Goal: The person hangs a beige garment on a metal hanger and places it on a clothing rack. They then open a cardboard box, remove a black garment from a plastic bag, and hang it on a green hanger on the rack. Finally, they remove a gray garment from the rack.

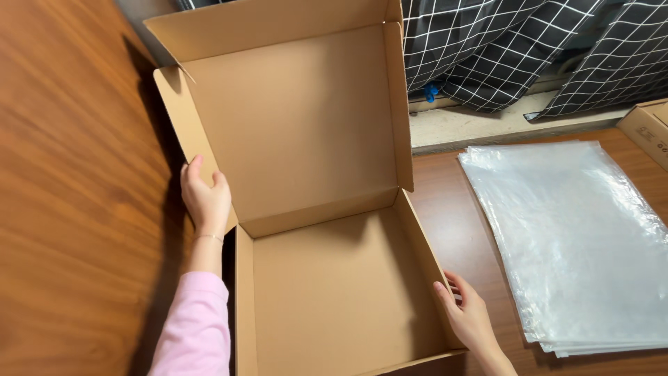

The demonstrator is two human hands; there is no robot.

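Box is steadied by flat, open hands: left hand at nine o'clock, right hand at four. Unheld, its raised lid could likely drop shut.

Stack of clear plastic bags, lying flat on the brown wooden surface, just to the right of the right hand. Black cloth with a white grid pattern, hanging beyond the hands at upper right. Small blue object, at the cloth's lower edge. Corner of a second cardboard carton, far right, past the bags.
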